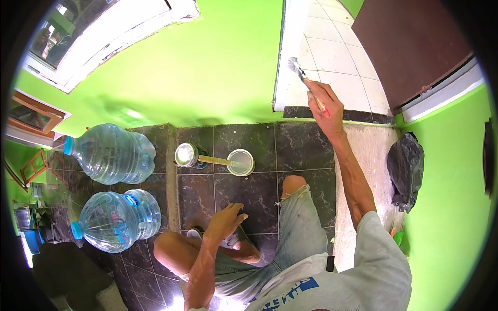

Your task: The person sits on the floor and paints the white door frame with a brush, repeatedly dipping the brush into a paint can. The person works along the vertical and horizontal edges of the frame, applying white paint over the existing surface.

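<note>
My right hand (pixel 324 105) is raised and grips a paintbrush (pixel 302 75) whose bristles touch the white door frame (pixel 287 57). My left hand (pixel 226 220) rests with fingers bent on my lower leg, holding nothing. On the dark tiled floor (pixel 254 140) in front of my knees stand an open paint can (pixel 185 155) and a small round container of white paint (pixel 241 161), with a stick (pixel 215 160) lying across between them.
Two large clear water jugs (pixel 111 152) (pixel 115 220) lie on their sides at the left. A black plastic bag (pixel 405 168) sits against the green wall at the right. A brown door (pixel 415 41) stands open above white floor tiles.
</note>
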A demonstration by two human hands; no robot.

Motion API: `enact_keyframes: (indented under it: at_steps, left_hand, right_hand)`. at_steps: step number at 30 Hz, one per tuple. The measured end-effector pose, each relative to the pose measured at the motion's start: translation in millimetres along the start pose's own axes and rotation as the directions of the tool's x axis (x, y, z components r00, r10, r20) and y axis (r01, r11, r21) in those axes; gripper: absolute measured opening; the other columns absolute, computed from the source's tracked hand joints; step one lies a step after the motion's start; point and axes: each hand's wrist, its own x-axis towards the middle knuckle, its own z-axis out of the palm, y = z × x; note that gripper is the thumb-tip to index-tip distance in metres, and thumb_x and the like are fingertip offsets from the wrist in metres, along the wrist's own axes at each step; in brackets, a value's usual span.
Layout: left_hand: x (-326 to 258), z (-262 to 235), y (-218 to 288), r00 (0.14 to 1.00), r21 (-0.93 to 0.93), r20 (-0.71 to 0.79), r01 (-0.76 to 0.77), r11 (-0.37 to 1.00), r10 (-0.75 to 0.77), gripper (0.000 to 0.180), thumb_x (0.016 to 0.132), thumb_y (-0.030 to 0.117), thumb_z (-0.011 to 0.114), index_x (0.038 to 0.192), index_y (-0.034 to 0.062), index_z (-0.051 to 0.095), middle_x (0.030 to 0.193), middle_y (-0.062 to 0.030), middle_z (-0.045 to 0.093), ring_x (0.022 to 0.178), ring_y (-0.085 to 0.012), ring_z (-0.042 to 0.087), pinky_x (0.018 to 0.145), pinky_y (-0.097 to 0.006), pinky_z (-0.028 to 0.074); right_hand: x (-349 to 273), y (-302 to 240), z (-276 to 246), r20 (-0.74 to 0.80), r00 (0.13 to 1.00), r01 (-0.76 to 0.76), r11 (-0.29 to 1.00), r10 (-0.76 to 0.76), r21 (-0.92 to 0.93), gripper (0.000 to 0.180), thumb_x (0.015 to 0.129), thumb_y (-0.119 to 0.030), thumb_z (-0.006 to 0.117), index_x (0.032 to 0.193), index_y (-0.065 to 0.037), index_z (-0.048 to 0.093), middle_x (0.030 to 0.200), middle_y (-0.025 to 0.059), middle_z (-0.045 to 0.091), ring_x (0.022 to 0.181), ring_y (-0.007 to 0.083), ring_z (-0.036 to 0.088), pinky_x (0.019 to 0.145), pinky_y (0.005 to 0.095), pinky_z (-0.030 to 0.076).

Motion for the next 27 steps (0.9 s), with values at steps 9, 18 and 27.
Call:
enact_keyframes:
  at_steps: [9, 18, 27]
  left_hand:
    - [10.6, 6.7, -12.1, 0.995, 0.01, 0.058, 0.079, 0.997, -0.08, 0.039, 0.1, 0.03, 0.066, 0.128, 0.0034, 0.063, 0.116, -0.0232, 0.068, 0.108, -0.0442, 0.066, 0.091, -0.049, 0.053]
    - [15.9, 16.7, -21.2, 1.0, 0.038, 0.018, 0.012, 0.999, -0.013, 0.039, 0.101, 0.034, 0.066, 0.126, 0.0051, 0.06, 0.117, -0.0214, 0.068, 0.104, -0.0457, 0.067, 0.087, -0.054, 0.054]
    - [17.0, 20.4, -23.4, 1.0, 0.034, -0.001, 0.01, 0.999, -0.01, 0.038, 0.1, 0.033, 0.067, 0.125, 0.0045, 0.06, 0.117, -0.022, 0.067, 0.105, -0.0459, 0.066, 0.087, -0.054, 0.054]
  right_hand:
    - [-24.7, 10.0, 11.7, -0.012, 0.996, -0.083, 0.996, 0.084, 0.036, 0.041, 0.094, 0.008, 0.066, 0.133, -0.005, 0.072, 0.12, 0.0157, 0.074, 0.098, 0.019, 0.073, 0.076, 0.0289, 0.058]
    - [-26.5, 6.2, 8.3, -0.02, 0.999, -0.042, 0.996, 0.044, 0.08, 0.041, 0.094, 0.008, 0.065, 0.134, -0.003, 0.072, 0.119, 0.0163, 0.074, 0.096, 0.0162, 0.071, 0.073, 0.0269, 0.057]
    - [-27.8, 10.4, 14.4, 0.051, 0.995, -0.084, 0.994, 0.08, 0.075, 0.041, 0.093, 0.008, 0.066, 0.133, -0.003, 0.072, 0.118, 0.0171, 0.074, 0.096, 0.0217, 0.074, 0.08, 0.0307, 0.059]
